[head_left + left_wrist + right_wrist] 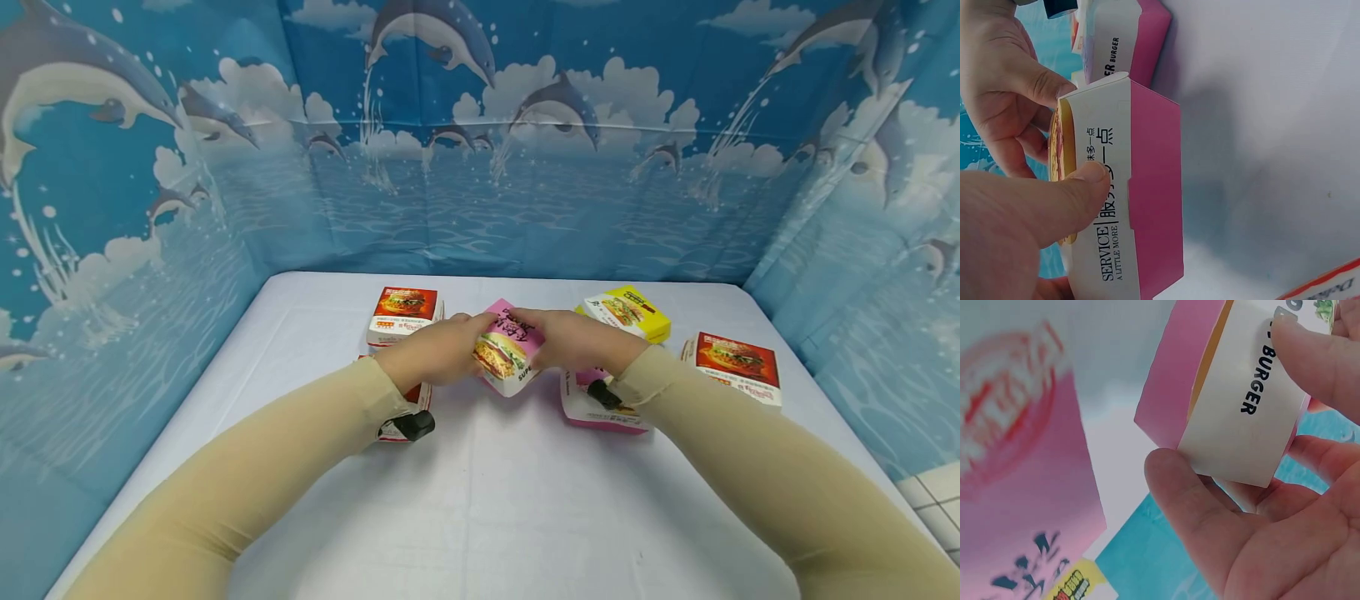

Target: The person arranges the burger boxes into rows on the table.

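Observation:
Both hands hold a pink and white burger box (510, 354) tilted above the middle of the white table. My left hand (444, 350) grips its left side; in the left wrist view that thumb (1079, 194) presses on the white wall with the "SERVICE" print. At the right side my right hand (573, 340) pinches the box, its fingers (1179, 494) by a lower corner in the right wrist view. Below the right wrist sits a second pink and white burger box (600, 414), partly hidden. A red and white burger box (393, 432) shows partly under the left wrist.
Another red and white box (405, 308) stands at the back left, a yellow box (633, 312) at the back right behind the right hand. Farther right is one more red box (737, 362). A blue dolphin curtain (510, 200) borders the white table (480, 508).

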`<state>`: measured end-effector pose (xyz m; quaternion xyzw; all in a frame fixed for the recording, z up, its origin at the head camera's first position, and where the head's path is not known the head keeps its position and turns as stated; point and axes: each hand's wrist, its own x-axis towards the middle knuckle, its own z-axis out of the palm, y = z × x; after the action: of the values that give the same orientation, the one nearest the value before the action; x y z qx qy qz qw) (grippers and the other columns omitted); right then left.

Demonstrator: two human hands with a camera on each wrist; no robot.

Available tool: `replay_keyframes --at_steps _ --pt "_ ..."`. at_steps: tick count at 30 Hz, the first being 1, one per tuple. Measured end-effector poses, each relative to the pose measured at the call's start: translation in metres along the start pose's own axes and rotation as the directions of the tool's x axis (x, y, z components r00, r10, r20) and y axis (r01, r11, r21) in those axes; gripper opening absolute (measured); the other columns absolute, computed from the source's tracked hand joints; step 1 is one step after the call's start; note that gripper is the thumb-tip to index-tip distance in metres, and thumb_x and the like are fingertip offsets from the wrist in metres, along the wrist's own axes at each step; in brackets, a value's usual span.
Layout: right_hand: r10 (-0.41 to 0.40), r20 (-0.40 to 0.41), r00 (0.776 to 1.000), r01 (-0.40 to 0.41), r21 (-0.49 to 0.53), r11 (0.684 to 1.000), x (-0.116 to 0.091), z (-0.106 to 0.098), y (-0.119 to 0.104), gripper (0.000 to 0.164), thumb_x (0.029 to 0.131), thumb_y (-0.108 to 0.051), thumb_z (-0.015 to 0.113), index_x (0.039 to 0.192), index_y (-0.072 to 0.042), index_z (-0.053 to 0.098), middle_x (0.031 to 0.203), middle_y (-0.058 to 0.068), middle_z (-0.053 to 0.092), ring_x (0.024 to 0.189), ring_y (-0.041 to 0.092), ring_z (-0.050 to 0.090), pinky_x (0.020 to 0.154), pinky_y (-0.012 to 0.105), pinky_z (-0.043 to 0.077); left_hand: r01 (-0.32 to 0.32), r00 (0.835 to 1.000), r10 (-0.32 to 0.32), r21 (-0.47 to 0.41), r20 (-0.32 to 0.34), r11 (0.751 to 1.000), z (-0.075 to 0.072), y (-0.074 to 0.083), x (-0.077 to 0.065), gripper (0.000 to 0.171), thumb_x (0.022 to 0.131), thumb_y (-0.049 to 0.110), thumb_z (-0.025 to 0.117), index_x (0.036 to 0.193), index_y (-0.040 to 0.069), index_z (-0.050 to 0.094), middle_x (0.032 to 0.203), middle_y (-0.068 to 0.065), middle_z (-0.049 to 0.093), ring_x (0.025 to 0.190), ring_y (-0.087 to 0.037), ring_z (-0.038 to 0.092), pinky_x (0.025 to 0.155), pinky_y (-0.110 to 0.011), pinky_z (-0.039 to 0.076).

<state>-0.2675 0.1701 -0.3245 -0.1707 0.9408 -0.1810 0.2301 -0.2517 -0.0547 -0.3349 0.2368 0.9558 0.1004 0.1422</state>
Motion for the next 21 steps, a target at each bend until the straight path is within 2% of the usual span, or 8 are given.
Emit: replay_keyframes --at_steps 11,18,21 --pt "0.009 0.001 1.000 -0.009 -0.023 1.000 0.020 -0.012 0.010 0.097 0.096 -0.015 0.077 0.169 -0.039 0.018 0.169 0.010 0.038 0.135 0.029 0.047 0.116 0.051 0.043 0.017 1.000 -0.018 -0.058 -0.015 0.998 0.001 0.000 0.024 0.092 0.099 0.030 0.074 0.170 0.022 0.015 0.158 -0.016 0.047 0.116 -0.023 0.061 0.103 -0.042 0.054" --pt "0.004 0.019 1.000 -0.004 -0.032 0.999 0.034 -0.018 0.012 0.098 0.093 -0.009 0.078 0.170 -0.030 0.021 0.169 0.011 0.038 0.143 0.029 0.045 0.118 0.052 0.043 0.045 0.999 -0.045 -0.085 0.007 0.995 0.001 -0.003 0.039 0.093 0.100 0.028 0.073 0.171 0.021 0.014 0.159 -0.016 0.046 0.118 -0.024 0.058 0.109 -0.044 0.051" --pt "0.024 0.035 0.999 -0.023 -0.028 0.999 0.038 -0.019 0.013 0.098 0.093 -0.008 0.078 0.170 -0.028 0.021 0.170 0.011 0.036 0.142 0.029 0.045 0.113 0.050 0.047 0.051 0.999 -0.049 -0.088 0.015 0.995 0.002 -0.004 0.044 0.092 0.099 0.028 0.073 0.171 0.022 0.015 0.159 -0.016 0.046 0.120 -0.024 0.058 0.112 -0.045 0.050"
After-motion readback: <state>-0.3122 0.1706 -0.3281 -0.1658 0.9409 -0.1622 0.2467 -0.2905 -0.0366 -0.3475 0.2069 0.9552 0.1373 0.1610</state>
